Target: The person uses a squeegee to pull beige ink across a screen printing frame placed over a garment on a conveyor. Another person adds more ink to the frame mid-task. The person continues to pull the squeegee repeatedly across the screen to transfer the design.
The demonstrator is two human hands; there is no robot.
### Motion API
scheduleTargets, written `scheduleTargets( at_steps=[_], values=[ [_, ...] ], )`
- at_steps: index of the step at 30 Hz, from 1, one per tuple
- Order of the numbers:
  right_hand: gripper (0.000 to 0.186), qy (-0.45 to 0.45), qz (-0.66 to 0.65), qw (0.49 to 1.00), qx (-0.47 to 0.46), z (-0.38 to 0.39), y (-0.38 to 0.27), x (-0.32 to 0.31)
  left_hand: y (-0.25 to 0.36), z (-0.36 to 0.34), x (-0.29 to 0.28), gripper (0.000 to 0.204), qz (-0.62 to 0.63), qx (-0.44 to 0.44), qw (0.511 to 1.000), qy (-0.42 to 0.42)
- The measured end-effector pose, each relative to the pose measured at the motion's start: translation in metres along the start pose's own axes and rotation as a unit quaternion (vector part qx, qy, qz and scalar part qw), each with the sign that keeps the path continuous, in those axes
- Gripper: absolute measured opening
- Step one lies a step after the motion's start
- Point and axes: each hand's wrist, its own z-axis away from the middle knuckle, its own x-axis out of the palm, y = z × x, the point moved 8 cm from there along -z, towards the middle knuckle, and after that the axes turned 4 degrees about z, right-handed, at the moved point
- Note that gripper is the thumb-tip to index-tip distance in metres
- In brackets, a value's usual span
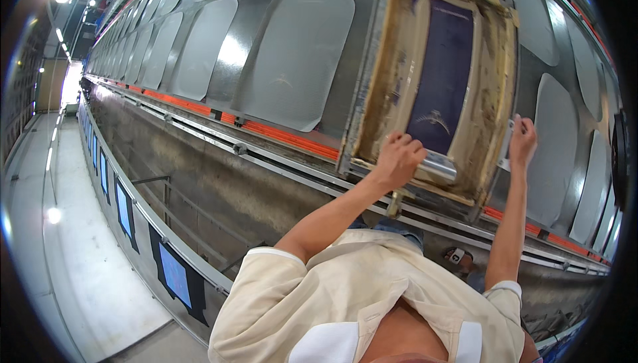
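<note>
A screen-printing frame (379,44) lies on the long dark table, its wood and tape stained yellow-brown. Its purple mesh window (444,64) carries a small pale curved mark near the lower end. My left hand (401,158) is closed over the left end of a squeegee with a silver metal bar (438,165), which lies across the near end of the screen. At the frame's right edge, my right hand (523,138) is closed around a narrow, pale handle-like piece; its exact shape is mostly hidden by the fingers.
Rows of grey rounded sheets (299,50) lie flat along the table on both sides of the frame. An orange strip (286,135) and a metal rail (219,138) run along its near edge. Behind me to the left, several blue panels with black borders (174,273) line another rail.
</note>
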Motion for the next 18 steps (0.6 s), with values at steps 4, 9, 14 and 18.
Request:
scheduleTargets(
  at_steps=[4, 9, 14, 18],
  values=[
    [0.024, 0.031, -0.016, 0.999, -0.023, 0.050, -0.094, 0.054, -0.080, 0.021, -0.055, 0.026, -0.025, -0.012, 0.998, -0.047],
    [0.022, -0.023, -0.154, 0.988, 0.024, 0.119, -0.242, 0.164, -0.217, 0.088, -0.159, 0.026, -0.046, 0.002, 0.999, 0.019],
    [0.025, -0.010, -0.197, 0.980, 0.016, 0.133, -0.304, 0.214, -0.258, 0.127, -0.209, 0.028, -0.068, -0.023, 0.997, -0.016],
    [0.026, 0.035, -0.175, 0.984, 0.015, 0.147, -0.315, 0.235, -0.283, 0.162, -0.219, 0.034, -0.050, 0.003, 0.998, -0.036]
  ],
)
